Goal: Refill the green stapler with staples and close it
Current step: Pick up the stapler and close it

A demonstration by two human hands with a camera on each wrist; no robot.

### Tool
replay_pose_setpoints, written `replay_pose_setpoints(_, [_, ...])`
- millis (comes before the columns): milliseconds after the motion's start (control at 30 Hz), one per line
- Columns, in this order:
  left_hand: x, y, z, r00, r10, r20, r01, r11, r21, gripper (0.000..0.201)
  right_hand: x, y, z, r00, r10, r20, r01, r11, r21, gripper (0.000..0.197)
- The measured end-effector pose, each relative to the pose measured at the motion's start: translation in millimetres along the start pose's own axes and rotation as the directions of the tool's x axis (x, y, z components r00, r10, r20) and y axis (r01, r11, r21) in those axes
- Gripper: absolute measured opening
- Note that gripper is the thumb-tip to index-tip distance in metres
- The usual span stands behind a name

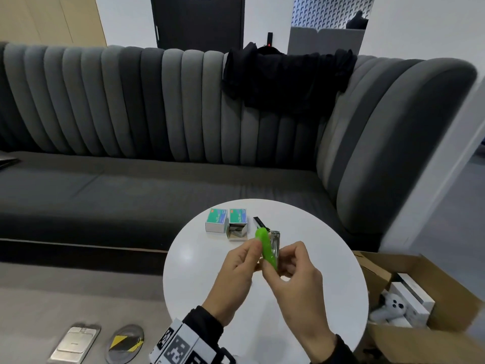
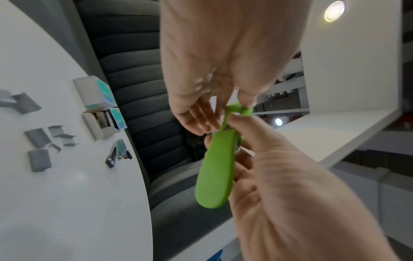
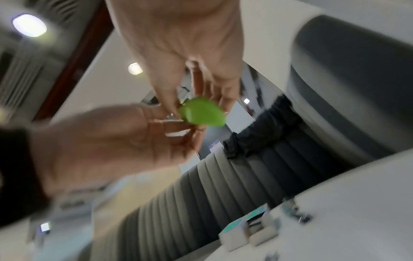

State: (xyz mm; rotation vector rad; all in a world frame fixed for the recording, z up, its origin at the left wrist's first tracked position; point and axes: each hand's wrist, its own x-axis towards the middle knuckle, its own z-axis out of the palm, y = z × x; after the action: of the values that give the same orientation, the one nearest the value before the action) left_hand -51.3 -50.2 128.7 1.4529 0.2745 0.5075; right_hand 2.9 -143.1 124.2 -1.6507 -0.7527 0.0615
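Note:
Both of my hands hold the green stapler (image 1: 266,249) in the air over the round white table (image 1: 199,271). My left hand (image 1: 256,248) pinches its far end, and my right hand (image 1: 283,258) grips its side, thumb on the green top. A shiny metal part (image 1: 275,243) shows beside the green cover. In the left wrist view the green stapler (image 2: 215,167) hangs lengthwise between the left hand (image 2: 208,121) and the right hand (image 2: 245,134). A closed staple box (image 1: 216,219) and an open one (image 1: 238,224) stand behind. Loose staple strips (image 2: 38,136) lie on the table.
A small black and metal piece (image 1: 260,224) lies next to the open box. A grey sofa (image 1: 157,179) runs behind the table, with a black garment (image 1: 286,80) over its back. An open cardboard box (image 1: 420,324) with a white plush toy stands at the right.

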Motion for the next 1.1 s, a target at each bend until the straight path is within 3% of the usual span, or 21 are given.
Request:
replay_pose_setpoints(100, [-3.6, 1.4, 7.3, 0.998, 0.060, -0.027, -0.059, 0.998, 0.025, 0.034, -3.4, 5.0, 5.0, 0.994, -0.107, -0.007, 0.101, 0.958, -0.267, 0.019])
replay_pose_setpoints(167, [-5.5, 0.3, 11.4, 0.995, 0.068, -0.079, -0.065, 0.997, 0.035, 0.018, -5.8, 6.7, 7.6, 0.991, -0.122, 0.052, 0.133, 0.929, -0.345, 0.018])
replay_pose_setpoints(267, [-4.1, -3.1, 8.7, 0.984, 0.072, -0.161, -0.067, 0.997, 0.040, 0.010, -5.1, 6.1, 3.4, 0.989, -0.063, 0.135, 0.089, 0.976, -0.200, 0.019])
replay_pose_setpoints(400, [-2.9, -6.6, 3.5, 0.978, 0.085, -0.189, -0.075, 0.996, 0.055, 0.012, 2.9, 5.5, -6.2, 0.962, 0.150, 0.230, -0.189, 0.969, 0.159, 0.012])
replay_pose_setpoints(633, [-5.6, -9.1, 2.0, 0.984, 0.108, -0.144, -0.095, 0.991, 0.097, 0.015, 11.9, 7.2, -6.0, 0.928, 0.176, 0.329, -0.268, 0.927, 0.261, 0.027])
replay_pose_setpoints(767, [-8.0, -12.4, -1.1, 0.982, 0.135, -0.133, -0.115, 0.982, 0.150, 0.016, 14.7, 9.9, -3.2, 0.935, 0.168, 0.311, -0.251, 0.936, 0.249, 0.023])
replay_pose_setpoints(933, [-7.9, -10.2, -5.0, 0.991, 0.127, -0.034, -0.118, 0.974, 0.192, 0.025, 12.4, 10.1, -0.1, 0.933, 0.132, 0.335, -0.216, 0.950, 0.227, 0.026])
replay_pose_setpoints(1100, [-2.7, -14.1, -3.3, 0.989, 0.123, -0.085, -0.096, 0.959, 0.268, 0.031, 13.4, 12.5, 4.3, 0.933, 0.122, 0.338, -0.202, 0.955, 0.215, 0.027])
